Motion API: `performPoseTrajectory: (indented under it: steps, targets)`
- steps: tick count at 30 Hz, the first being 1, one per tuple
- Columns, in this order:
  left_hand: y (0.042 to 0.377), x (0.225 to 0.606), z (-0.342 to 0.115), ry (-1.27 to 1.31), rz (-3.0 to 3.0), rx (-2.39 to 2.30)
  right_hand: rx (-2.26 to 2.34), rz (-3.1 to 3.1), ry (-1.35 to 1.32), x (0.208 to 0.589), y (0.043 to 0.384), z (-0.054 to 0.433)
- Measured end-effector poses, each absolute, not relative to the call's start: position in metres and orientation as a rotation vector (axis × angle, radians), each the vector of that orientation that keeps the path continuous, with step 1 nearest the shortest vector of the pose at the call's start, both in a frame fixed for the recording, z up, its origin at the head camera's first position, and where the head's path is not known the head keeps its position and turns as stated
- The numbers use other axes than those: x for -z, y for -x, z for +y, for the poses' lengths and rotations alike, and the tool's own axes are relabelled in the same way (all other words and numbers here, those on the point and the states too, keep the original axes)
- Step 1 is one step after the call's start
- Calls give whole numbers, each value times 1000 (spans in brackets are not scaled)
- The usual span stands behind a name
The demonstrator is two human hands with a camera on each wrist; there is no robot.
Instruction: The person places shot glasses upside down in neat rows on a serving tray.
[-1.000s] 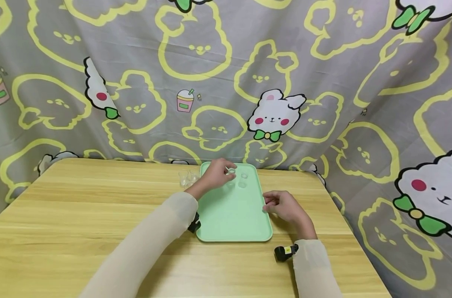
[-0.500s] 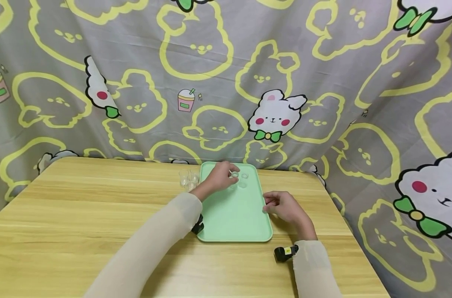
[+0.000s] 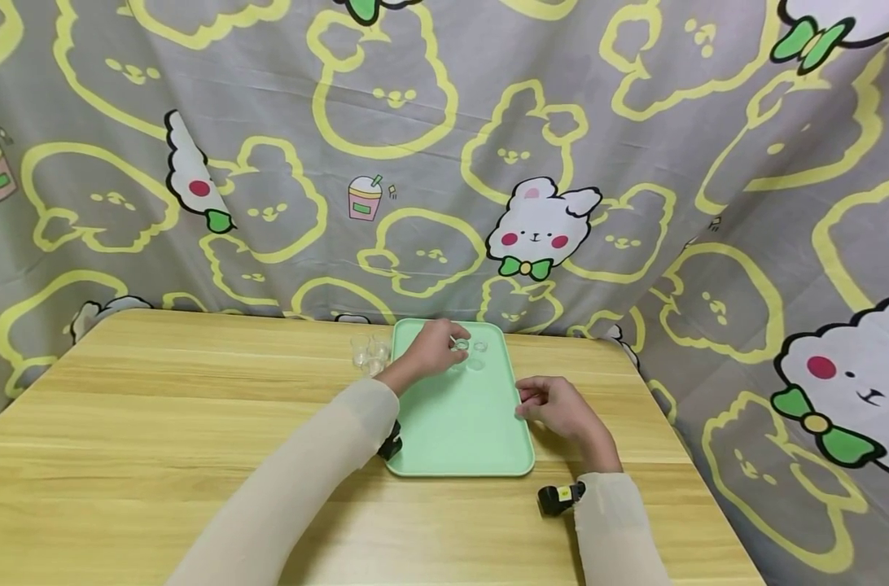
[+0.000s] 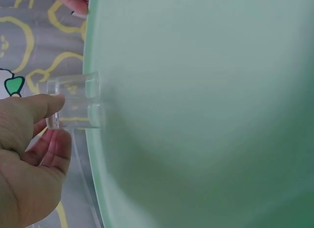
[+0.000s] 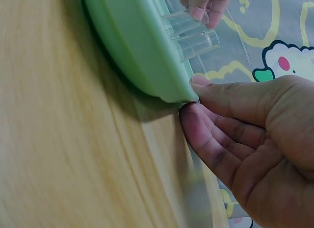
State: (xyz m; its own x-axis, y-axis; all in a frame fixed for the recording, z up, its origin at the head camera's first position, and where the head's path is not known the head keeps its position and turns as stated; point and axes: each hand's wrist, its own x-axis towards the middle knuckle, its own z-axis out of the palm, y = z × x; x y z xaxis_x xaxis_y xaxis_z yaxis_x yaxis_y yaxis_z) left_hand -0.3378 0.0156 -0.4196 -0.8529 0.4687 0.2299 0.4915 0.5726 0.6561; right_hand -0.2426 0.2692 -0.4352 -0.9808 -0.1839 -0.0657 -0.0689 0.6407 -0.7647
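Observation:
My left hand (image 3: 431, 348) reaches over the far part of a light green tray (image 3: 462, 431). Its thumb and fingers pinch a small clear cup (image 4: 78, 116) near the rim, as the left wrist view shows. A matching clear cup (image 5: 198, 45) stands upright on the tray just to the right, side by side with the held one. At the tray's right edge, my right hand (image 3: 556, 404) grips the rim between thumb and fingers, seen closely in the right wrist view. The held cup's base is right at the tray's surface.
Left of the tray's far end, a small cluster of clear cups (image 3: 360, 352) stands on the wooden table (image 3: 159, 423). A patterned grey curtain (image 3: 269, 163) hangs behind the table's back edge and along the right side. Each wrist wears a black camera (image 3: 556, 499).
My left hand has shifted slightly right with the pinched cup, bringing it closer to the other cup on the tray, then stayed there. The right hand has kept its place on the rim.

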Motion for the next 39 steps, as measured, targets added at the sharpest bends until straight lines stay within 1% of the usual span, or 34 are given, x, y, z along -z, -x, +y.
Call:
performPoseTrajectory:
  steps: [14,21,27,31,39]
  targets:
    - [340,418,12,833,-2789,1167,1290,2691,209,435,243,266]
    - [338,406,3,862,-2802,1119,1263,2704,224,434,243,266]
    - [336,387,-14,863,-2808,1118,1252,2717,226,434,243,270]
    - [337,376,-30,887,-2812,1039,1255,2717,227,434,241,271]
    - [338,367,-69,846,-2791,989,1272,2690,209,433,240,268]
